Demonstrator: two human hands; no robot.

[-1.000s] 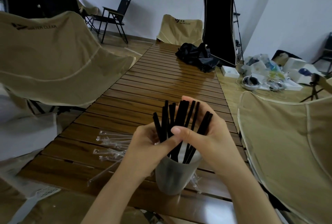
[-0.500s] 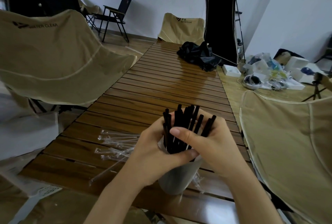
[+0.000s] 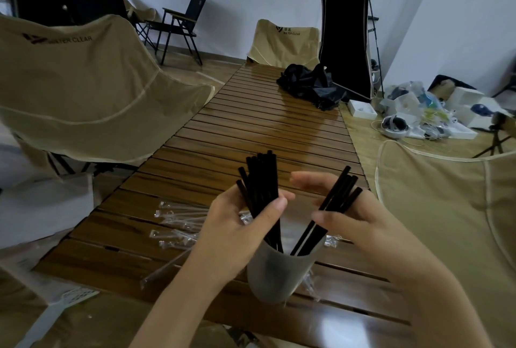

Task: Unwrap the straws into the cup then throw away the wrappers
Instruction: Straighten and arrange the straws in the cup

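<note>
A grey cup (image 3: 275,275) stands on the slatted wooden table (image 3: 251,130) near its six o'clock edge, and black straws stick out of it in two bunches. The left hand (image 3: 240,224) grips the larger bunch of straws (image 3: 261,180), fingers and thumb curled round them, holding them nearly upright above the cup's rim. The right hand (image 3: 351,208) has a smaller bunch of straws (image 3: 335,199) leaning toward two o'clock; they lie against its fingers with the thumb bent across the front of them, while the far fingers stretch out straight toward nine o'clock. Both bunches have their lower ends inside the cup.

At about nine o'clock from the cup a scatter of clear wrappers (image 3: 178,222) lies flat on the table, and a few more clear wrappers (image 3: 331,240) peek out just beside the cup at three o'clock. Far up the table at twelve o'clock sits a crumpled black bag (image 3: 310,86). Tan folding chairs (image 3: 83,82) stand along the table's sides.
</note>
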